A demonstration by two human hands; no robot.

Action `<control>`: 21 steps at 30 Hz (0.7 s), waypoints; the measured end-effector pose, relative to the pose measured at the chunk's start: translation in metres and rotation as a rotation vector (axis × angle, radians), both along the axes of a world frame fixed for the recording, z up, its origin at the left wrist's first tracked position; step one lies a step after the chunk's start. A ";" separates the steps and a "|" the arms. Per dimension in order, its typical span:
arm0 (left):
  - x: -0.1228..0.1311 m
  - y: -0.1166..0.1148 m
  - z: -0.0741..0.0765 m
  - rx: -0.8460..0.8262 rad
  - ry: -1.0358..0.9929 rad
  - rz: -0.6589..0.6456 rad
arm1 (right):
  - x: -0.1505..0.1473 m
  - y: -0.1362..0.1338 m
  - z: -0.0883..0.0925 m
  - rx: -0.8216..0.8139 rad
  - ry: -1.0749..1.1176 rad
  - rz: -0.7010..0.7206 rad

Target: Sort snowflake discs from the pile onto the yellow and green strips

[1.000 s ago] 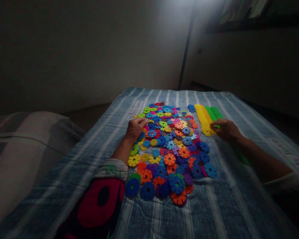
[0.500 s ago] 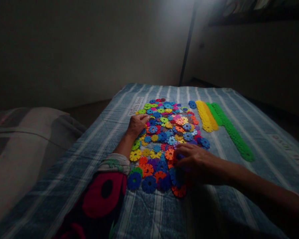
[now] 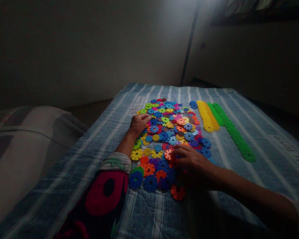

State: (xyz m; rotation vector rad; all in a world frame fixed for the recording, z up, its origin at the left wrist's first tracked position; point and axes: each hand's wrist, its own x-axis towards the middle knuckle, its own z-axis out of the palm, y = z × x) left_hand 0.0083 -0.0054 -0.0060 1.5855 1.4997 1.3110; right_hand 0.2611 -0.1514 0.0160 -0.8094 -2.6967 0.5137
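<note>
A pile of flower-shaped interlocking discs [image 3: 164,136] in many colours lies spread over the cloth. At the pile's left edge rests my left hand [image 3: 139,124], its fingers drawn together; whatever they might hold is hidden. My right hand [image 3: 191,162] bends over the near right part of the pile, thumb and fingers apart around a red-orange disc [image 3: 173,162] that it partly covers. No disc is visibly lifted. A pale orange disc [image 3: 168,154] lies at its fingertips, and another orange disc [image 3: 178,192] lies below at the near edge.
To the right, a yellow row of discs [image 3: 206,119] and a longer green row [image 3: 235,136] lie on the striped blue cloth [image 3: 259,172]. A blue disc stack [image 3: 193,105] sits at the yellow row's far end. A pale covered surface [image 3: 35,149] stands at left.
My right hand has shifted slightly, with its fingers a little more open. Blue discs beyond it, on the right edge, show more now. The left hand stays in place.
</note>
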 end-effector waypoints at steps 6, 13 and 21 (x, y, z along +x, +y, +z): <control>-0.001 0.004 0.000 0.022 0.000 0.000 | -0.002 0.010 -0.014 -0.009 0.117 -0.026; 0.000 0.003 0.008 -0.007 -0.056 0.032 | 0.002 0.011 -0.003 -0.048 0.221 -0.070; -0.002 0.003 0.010 0.004 -0.002 0.049 | 0.101 0.008 0.033 0.048 0.265 -0.307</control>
